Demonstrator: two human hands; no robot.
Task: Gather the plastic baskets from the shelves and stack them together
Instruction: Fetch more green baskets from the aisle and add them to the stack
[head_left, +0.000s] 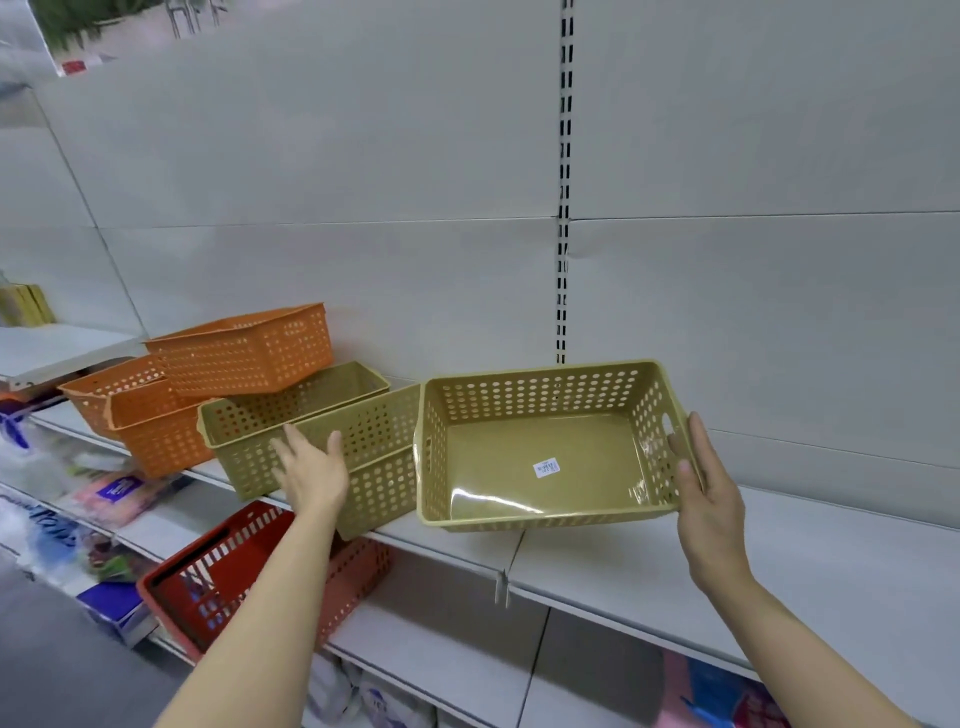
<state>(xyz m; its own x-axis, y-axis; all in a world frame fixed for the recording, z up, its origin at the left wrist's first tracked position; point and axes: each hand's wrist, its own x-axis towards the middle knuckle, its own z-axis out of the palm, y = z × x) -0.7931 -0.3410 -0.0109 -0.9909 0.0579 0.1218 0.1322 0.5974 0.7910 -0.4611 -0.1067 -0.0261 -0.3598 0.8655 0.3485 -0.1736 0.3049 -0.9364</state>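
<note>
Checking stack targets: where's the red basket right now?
Head view, lower left: the red basket sits on the shelf level below the tan baskets, partly behind the left forearm.

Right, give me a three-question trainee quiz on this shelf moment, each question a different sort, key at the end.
1. True or false: the right hand grips the end wall of the wide beige basket.
2. Which colour are the baskets farthest left on the shelf? A) orange B) blue C) black
3. Fill in: the left hand is at the side of a narrow ____ basket.

Key: 1 true; 2 A, the orange baskets; 3 beige.
</note>
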